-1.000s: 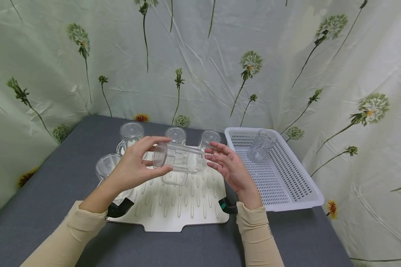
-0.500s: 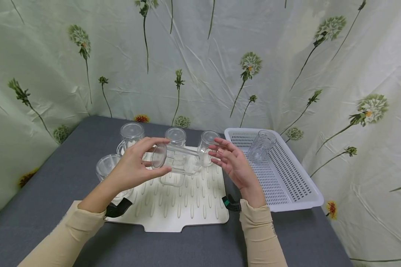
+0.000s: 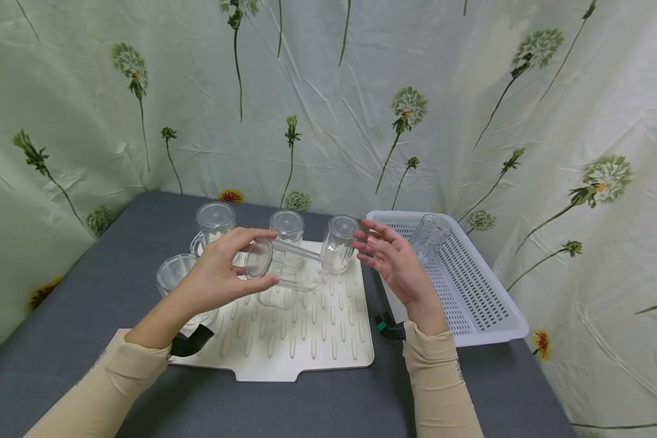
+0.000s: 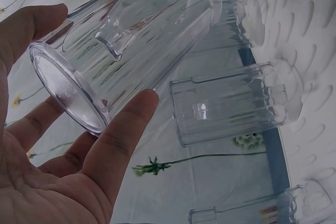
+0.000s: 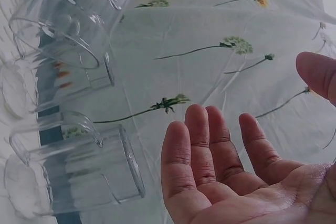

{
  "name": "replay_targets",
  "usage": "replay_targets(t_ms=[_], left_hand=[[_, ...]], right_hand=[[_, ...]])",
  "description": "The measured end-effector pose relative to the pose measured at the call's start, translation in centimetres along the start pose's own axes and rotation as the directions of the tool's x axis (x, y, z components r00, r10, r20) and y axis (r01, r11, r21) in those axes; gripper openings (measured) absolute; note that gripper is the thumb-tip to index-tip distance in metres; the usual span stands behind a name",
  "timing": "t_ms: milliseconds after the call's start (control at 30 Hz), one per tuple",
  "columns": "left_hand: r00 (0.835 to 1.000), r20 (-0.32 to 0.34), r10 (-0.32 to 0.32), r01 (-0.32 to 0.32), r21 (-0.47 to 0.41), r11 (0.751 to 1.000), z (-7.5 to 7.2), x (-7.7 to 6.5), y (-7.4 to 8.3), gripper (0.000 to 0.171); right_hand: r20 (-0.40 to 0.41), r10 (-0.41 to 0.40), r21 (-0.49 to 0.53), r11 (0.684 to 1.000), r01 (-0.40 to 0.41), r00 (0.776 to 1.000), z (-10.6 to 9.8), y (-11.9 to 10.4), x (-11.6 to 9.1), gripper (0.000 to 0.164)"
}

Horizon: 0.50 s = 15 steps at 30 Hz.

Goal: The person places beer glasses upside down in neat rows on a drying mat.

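Observation:
My left hand (image 3: pixel 219 267) holds a clear glass mug (image 3: pixel 301 271) by its base end, thumb on one side and fingers on the other. The mug lies sideways above the white board, its mouth toward the right and tilted a little down. In the left wrist view the mug's round base (image 4: pixel 71 90) sits between thumb and fingers. My right hand (image 3: pixel 396 267) hovers with relaxed fingers, touching nothing, between an upside-down glass (image 3: pixel 339 243) and the white basket. In the right wrist view its palm and fingers (image 5: pixel 226 177) hold nothing.
The white ridged board (image 3: pixel 306 340) carries other upturned clear mugs: one back left (image 3: pixel 216 222), a back middle mug (image 3: pixel 287 225), a front left mug (image 3: pixel 176 277). At the right, a white perforated basket (image 3: pixel 511 331) contains a patterned glass (image 3: pixel 429 237). A floral curtain (image 3: pixel 328 103) hangs behind.
My right hand has moved right, away from the mug's mouth end, toward the basket. The left hand keeps its grip; the mug has tipped slightly further down at the mouth.

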<state>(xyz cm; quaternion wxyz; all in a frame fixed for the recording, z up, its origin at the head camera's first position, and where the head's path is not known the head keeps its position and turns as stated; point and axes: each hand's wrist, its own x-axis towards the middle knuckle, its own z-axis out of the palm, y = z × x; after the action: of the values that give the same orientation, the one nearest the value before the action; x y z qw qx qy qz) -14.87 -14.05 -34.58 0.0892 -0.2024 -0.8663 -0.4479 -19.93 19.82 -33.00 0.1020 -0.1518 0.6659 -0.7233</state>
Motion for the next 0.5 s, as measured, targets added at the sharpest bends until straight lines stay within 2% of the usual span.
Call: replay_targets(t_ms=[500], left_hand=[[1.0, 0.022, 0.011, -0.013, 0.076, 0.997, -0.2, 0.0, -0.2, 0.069]], right_hand=[[-0.03, 0.024, -0.066, 0.998, -0.026, 0.999, -2.3, -1.5, 0.5, 0.059]])
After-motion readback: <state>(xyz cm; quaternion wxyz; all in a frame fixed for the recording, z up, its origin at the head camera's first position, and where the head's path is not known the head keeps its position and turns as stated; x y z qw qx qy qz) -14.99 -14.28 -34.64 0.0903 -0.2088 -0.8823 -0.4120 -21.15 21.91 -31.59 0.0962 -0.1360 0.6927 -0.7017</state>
